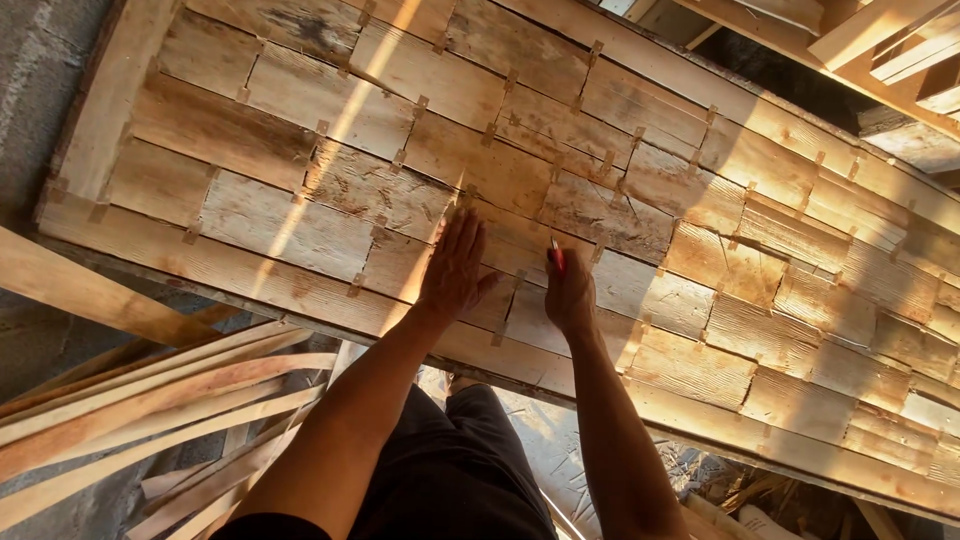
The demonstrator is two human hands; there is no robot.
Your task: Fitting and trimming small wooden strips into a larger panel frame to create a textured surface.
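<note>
Left hand [455,270] lies flat, fingers spread and grasping nothing, pressed on a short board near the front edge of the wooden panel [300,130], probably to pin that board. Right hand [570,292], just right of it on the panel, is clenched around a red pencil [556,255], tip down at a board joint as if marking. Loose wood strips [150,400] lie below the panel's left end.
</note>
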